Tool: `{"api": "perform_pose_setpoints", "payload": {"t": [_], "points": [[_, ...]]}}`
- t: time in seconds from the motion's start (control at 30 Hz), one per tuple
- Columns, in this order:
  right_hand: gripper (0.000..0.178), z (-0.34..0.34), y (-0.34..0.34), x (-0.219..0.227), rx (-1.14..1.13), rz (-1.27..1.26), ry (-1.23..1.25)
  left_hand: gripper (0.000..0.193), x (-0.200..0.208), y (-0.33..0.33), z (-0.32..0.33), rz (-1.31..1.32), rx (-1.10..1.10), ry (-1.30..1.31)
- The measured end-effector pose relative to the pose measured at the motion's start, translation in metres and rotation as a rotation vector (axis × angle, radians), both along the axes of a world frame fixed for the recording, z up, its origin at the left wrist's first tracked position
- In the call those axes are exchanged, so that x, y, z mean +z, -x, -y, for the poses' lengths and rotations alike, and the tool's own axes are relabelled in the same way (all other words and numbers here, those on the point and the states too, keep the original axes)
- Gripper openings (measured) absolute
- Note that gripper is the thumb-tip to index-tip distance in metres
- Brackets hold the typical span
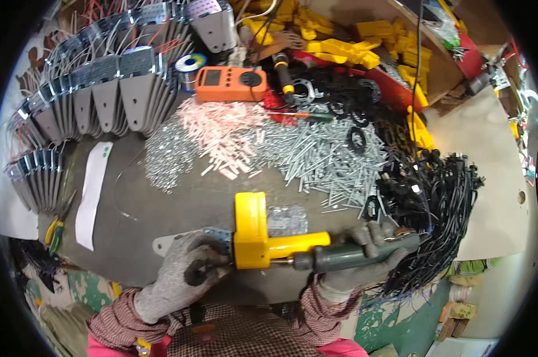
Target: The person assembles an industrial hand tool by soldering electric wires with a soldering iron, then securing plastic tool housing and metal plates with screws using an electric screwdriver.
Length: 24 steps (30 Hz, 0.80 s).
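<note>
Right hand (359, 276) wrapped round green screwdriver (340, 257), held level — tip at yellow casing (251, 229). Left hand (183, 271) curled at casing's left (can't tell what's gripped).

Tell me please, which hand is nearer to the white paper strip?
Left. The left hand is to the right of the white strip; the right hand is farther right, beyond the yellow housing.

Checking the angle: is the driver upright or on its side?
On its side: the right hand holds the driver sideways, its bit pointing at the yellow part.
</note>
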State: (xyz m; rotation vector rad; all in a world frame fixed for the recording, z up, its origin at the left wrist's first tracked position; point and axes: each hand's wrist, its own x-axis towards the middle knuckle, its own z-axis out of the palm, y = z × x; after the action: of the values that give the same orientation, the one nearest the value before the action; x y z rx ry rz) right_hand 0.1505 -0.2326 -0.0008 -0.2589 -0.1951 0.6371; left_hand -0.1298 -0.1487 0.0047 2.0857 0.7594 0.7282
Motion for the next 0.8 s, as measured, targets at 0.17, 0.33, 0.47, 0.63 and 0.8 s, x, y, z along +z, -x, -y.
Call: {"api": "perform_pose_setpoints", "payload": {"t": [0.17, 0.33, 0.47, 0.63, 0.8], "points": [[0.033, -0.002, 0.004, 0.01, 0.145, 0.093, -0.102, 0.023, -0.002, -0.002, -0.004, 0.024, -0.057, 0.104], [0.038, -0.006, 0.011, 0.013, 0.039, -0.022, 0.008, 0.022, 0.0, -0.003, -0.004, 0.025, -0.051, 0.107], [0.038, -0.008, 0.014, 0.013, 0.065, 0.016, -0.209, 0.023, 0.002, -0.012, -0.005, 0.058, -0.061, 0.014], [0.041, -0.023, 0.022, 0.022, 0.079, 0.078, -0.142, 0.03, 0.0, 0.0, -0.006, 0.009, -0.052, -0.009], [0.059, 0.016, -0.023, 0.053, 0.122, 0.361, 0.36, 0.045, 0.013, 0.013, -0.005, -0.157, -0.031, -0.047]]}}
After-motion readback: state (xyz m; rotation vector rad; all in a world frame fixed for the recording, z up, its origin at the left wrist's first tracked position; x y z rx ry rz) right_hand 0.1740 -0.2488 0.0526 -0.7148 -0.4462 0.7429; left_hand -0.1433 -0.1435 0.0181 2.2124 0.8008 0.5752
